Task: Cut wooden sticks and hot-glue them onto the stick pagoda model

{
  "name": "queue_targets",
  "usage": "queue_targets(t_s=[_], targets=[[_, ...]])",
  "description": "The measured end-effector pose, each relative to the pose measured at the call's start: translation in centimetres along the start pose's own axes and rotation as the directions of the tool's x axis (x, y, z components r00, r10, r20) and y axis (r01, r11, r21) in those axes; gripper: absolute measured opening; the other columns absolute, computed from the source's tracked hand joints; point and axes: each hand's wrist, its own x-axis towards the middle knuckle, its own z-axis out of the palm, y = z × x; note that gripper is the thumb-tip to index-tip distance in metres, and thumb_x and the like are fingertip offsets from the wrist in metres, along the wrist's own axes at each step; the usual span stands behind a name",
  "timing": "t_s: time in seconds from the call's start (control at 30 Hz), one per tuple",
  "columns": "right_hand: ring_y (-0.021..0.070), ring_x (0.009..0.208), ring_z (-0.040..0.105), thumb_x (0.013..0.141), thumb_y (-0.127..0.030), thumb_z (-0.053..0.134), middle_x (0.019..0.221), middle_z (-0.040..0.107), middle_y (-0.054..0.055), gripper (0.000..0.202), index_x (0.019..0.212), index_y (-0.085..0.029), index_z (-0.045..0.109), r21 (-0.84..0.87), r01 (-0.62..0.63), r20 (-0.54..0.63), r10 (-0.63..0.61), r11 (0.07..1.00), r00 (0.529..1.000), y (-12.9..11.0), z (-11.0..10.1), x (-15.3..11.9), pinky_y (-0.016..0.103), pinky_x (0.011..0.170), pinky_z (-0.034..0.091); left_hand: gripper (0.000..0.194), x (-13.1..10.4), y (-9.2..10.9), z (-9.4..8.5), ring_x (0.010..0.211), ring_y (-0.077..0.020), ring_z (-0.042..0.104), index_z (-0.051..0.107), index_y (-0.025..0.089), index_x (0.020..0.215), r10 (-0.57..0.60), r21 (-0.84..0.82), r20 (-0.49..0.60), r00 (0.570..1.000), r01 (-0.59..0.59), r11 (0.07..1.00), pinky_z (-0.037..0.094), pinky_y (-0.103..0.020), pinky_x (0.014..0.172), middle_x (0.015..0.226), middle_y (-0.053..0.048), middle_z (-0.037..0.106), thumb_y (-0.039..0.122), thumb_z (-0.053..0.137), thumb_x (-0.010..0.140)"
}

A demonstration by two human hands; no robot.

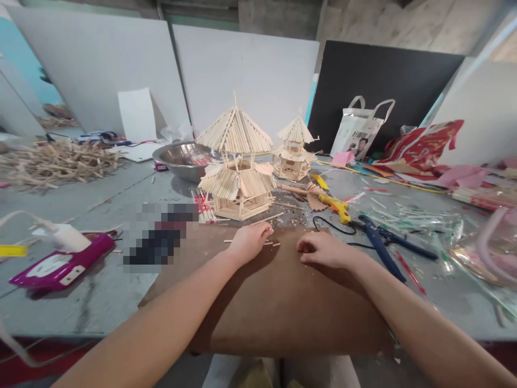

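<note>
My left hand (pixel 251 241) is over the far part of a brown board (pixel 278 302), its fingers pinched together. Whatever may be between those fingertips is too small to make out. A thin wooden stick (pixel 228 241) pokes out beside that hand, and short stick pieces (pixel 276 244) lie just right of it. To the right, my right hand (pixel 323 249) rests at the board with fingers curled in; their inner side is hidden. Beyond the hands stands a two-tiered stick pavilion model (pixel 238 178), with a smaller pavilion model (pixel 294 148) behind it.
A yellow glue gun (pixel 335 207) and blue-handled pliers (pixel 379 245) lie right of the board. At left are a purple power strip (pixel 68 264) and a pile of sticks (pixel 60 164). A metal bowl (pixel 181 167) stands behind. Plastic wrappers (pixel 424 221) litter the right side.
</note>
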Motion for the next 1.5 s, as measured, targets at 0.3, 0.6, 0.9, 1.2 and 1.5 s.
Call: queue_targets(t_s=[0.3, 0.6, 0.9, 1.2, 1.5], targets=[[0.0154, 0.076, 0.054, 0.076, -0.016, 0.045, 0.080, 0.061, 0.005, 0.013, 0.078, -0.018, 0.058, -0.243, -0.023, -0.140, -0.012, 0.970, 0.990, 0.6, 1.4, 1.0, 0.025, 0.067, 0.037, 0.027, 1.1, -0.4, 1.2, 0.074, -0.0168, 0.057, 0.052, 0.014, 0.086, 0.027, 0.284, 0.022, 0.999, -0.032, 0.958, 0.040, -0.026, 0.066, 0.077, -0.008, 0.060, 0.026, 0.027, 0.086], [0.0166, 0.076, 0.053, 0.081, -0.015, 0.037, 0.083, 0.057, 0.006, 0.018, 0.081, -0.018, 0.055, -0.293, -0.061, -0.264, -0.020, 0.954, 0.964, 0.3, 2.4, 2.8, 0.026, 0.065, 0.036, 0.026, 1.5, 0.5, 1.0, 0.078, -0.0192, 0.058, 0.051, 0.015, 0.092, -0.109, 0.376, 0.031, 0.994, 0.090, 0.922, 0.042, -0.029, 0.065, 0.078, -0.009, 0.060, 0.024, 0.028, 0.085], [0.0157, 0.085, 0.052, 0.084, -0.022, 0.035, 0.086, 0.058, 0.006, 0.021, 0.085, -0.018, 0.056, -0.168, -0.047, -0.339, -0.013, 0.985, 0.941, 0.7, 3.2, 2.5, 0.026, 0.075, 0.037, 0.027, 2.3, 1.1, -0.5, 0.074, -0.0181, 0.058, 0.056, 0.017, 0.083, -0.197, 0.185, -0.125, 0.972, 0.218, 0.958, 0.040, -0.028, 0.064, 0.076, -0.006, 0.062, 0.029, 0.032, 0.083], [0.0125, 0.075, 0.055, 0.080, -0.019, 0.039, 0.081, 0.063, 0.003, 0.019, 0.084, -0.017, 0.058, 0.024, -0.024, -0.413, 0.031, 0.999, 0.910, 1.2, 2.1, 2.4, 0.023, 0.068, 0.039, 0.016, 2.4, 3.7, 0.5, 0.035, -0.0037, 0.039, 0.050, 0.013, 0.073, -0.207, -0.699, 0.474, 0.856, 0.509, 0.502, 0.031, -0.017, 0.035, 0.057, 0.002, 0.058, 0.029, 0.046, 0.074], [0.0108, 0.062, 0.053, 0.071, -0.022, 0.047, 0.076, 0.062, 0.003, 0.023, 0.090, -0.015, 0.059, 0.324, 0.093, -0.334, 0.022, 0.941, 0.942, 0.6, 1.9, 1.7, 0.022, 0.058, 0.041, 0.021, 2.3, 3.1, 0.8, 0.040, -0.0070, 0.050, 0.052, 0.012, 0.072, -0.043, -0.704, 0.646, 0.763, 0.616, 0.353, 0.040, -0.021, 0.042, 0.060, -0.002, 0.061, 0.031, 0.057, 0.068]])
